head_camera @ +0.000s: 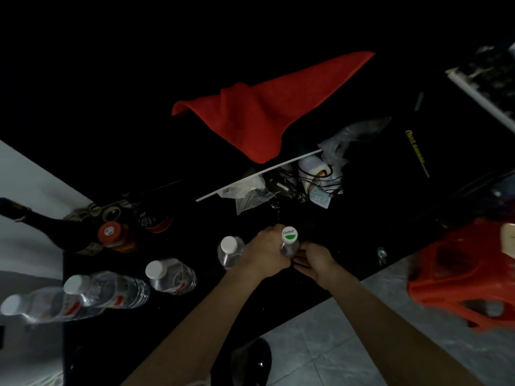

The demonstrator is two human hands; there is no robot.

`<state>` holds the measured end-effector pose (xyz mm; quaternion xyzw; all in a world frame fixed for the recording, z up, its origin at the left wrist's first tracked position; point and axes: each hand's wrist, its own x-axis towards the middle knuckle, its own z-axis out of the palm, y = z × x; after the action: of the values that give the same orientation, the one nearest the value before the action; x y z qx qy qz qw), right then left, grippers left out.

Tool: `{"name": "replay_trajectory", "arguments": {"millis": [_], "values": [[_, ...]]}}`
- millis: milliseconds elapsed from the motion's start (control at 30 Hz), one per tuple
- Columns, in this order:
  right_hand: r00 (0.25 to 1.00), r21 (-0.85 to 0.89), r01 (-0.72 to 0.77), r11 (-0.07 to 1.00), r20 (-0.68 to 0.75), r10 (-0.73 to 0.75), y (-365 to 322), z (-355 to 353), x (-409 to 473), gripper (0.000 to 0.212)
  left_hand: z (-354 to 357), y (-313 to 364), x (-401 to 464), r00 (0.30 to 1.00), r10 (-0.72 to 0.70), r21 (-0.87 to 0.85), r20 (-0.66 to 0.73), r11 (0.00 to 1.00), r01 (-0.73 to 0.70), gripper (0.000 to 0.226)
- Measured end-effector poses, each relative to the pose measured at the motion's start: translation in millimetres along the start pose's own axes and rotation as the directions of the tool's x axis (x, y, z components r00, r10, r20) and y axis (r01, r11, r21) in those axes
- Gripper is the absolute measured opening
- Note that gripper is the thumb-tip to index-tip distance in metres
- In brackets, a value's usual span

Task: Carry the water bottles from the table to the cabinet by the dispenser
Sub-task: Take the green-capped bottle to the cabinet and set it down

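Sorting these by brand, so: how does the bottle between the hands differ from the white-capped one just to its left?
The held bottle has a white-and-green printed cap; its neighbour bottle has a plain white cap. The left hand and right hand close around the held bottle, while the neighbour stands untouched on the black table. Both are clear, capped and upright.

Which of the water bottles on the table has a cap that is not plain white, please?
The bottle between both hands: its cap is white with a green patch and lettering, while the other four bottles' caps, such as its left-hand neighbour's, are plain white.
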<state>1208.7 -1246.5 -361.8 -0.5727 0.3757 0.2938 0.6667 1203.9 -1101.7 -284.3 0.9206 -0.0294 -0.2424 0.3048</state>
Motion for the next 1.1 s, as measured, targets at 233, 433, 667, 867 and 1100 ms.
{"name": "replay_trajectory", "arguments": {"millis": [233, 433, 667, 867, 1100], "values": [[0.990, -0.088, 0.120, 0.989, -0.059, -0.125, -17.5, -8.9, -53.7, 0.020, -49.2, 11.7, -44.6, 0.990, 0.109, 0.307, -0.086, 0.948, -0.078, 0.062], [0.920, -0.177, 0.362, 0.915, -0.091, -0.381, -40.7, -1.5, -114.6, 0.014, -84.2, 12.4, -86.6, 0.955, 0.170, 0.412, -0.241, 0.909, -0.058, 0.064], [0.731, -0.545, 0.630, 0.553, 0.175, -0.660, -31.3, 53.4, -195.0, 0.045, -111.4, -14.2, -161.3, 0.878, 0.222, 0.537, -0.423, 0.842, 0.046, 0.067], [0.478, -0.591, 0.797, 0.122, 0.496, -0.725, -3.5, 135.1, -259.3, 0.057, -123.4, -67.9, -266.7, 0.791, 0.122, 0.469, -0.600, 0.855, 0.223, 0.072], [0.259, -0.421, 0.878, -0.226, 0.816, -0.516, 80.5, 256.9, -325.7, 0.062, -120.4, -145.6, -427.1, 0.597, -0.222, 0.205, -0.771, 0.801, 0.562, 0.064]]}}
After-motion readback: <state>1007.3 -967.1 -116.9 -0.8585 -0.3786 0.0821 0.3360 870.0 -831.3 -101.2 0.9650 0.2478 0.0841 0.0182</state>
